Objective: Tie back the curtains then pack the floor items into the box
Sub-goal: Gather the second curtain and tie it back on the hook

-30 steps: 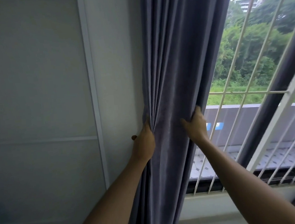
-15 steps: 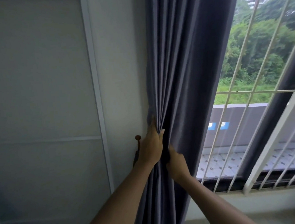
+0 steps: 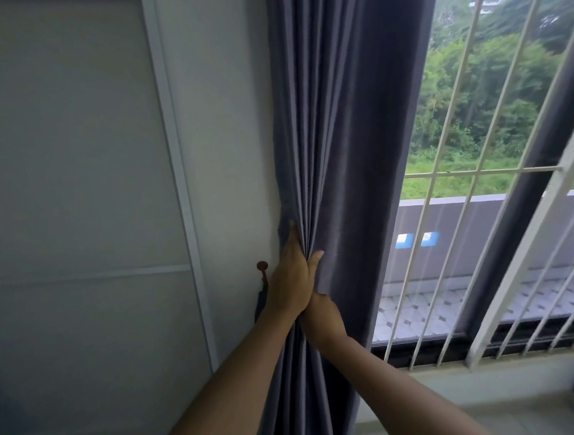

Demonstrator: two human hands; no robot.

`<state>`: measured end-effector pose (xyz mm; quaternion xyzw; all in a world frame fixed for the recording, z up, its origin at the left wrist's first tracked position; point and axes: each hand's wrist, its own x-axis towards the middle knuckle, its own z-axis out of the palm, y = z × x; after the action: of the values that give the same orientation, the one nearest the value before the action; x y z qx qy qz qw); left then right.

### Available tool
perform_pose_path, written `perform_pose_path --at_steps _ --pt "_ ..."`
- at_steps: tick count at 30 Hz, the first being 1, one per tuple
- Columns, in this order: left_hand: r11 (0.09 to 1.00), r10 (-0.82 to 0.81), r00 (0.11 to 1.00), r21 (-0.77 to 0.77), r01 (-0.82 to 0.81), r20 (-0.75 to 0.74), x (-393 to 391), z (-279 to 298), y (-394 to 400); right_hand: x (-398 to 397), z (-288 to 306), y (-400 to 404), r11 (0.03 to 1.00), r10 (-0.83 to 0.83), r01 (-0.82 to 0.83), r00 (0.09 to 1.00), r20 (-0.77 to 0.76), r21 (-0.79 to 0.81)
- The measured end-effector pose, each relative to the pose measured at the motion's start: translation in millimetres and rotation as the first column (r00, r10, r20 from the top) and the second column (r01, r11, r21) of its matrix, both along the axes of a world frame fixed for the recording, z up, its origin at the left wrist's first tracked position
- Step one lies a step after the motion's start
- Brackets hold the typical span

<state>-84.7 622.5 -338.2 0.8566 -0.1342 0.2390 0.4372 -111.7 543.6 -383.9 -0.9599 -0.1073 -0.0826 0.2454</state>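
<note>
Left hand (image 3: 292, 278) clamps gathered grey curtain (image 3: 341, 144) folds beside wall hook (image 3: 262, 266); right hand (image 3: 322, 315) just below, touching it, fingers hidden behind fabric, grip unclear.

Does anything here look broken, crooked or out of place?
Nothing stands out. The curtain hangs whole, bunched by the left hand and right hand beside the wall hook. The window bars look straight.

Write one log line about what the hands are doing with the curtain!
step: gathering curtain | left hand: gripping folds | right hand: on curtain, below left | wall hook: unused | tied: no
</note>
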Motion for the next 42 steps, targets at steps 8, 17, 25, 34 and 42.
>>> perform_pose_path --at_steps 8,17,25,34,42 --pt "0.982 0.107 0.994 0.156 -0.111 0.033 11 -8 -3 0 0 -10 0.999 0.033 -0.033 0.999 -0.008 -0.042" --pt "0.931 0.218 0.976 0.299 -0.211 0.011 13 -10 14 2 74 -67 0.983 0.038 -0.114 0.892 0.451 0.143" --pt "0.921 0.249 0.968 0.305 -0.241 0.013 7 -3 8 53 176 -126 0.784 -0.353 0.114 0.89 0.288 0.61" --pt "0.931 0.279 0.96 0.244 -0.27 -0.002 3 2 -1 55 86 -84 0.96 -0.176 0.183 0.983 -0.048 0.213" --pt "0.968 0.241 0.967 0.085 -0.234 -0.079 0 4 -5 19 -10 -27 1.0 -0.002 0.002 0.999 -0.047 -0.007"
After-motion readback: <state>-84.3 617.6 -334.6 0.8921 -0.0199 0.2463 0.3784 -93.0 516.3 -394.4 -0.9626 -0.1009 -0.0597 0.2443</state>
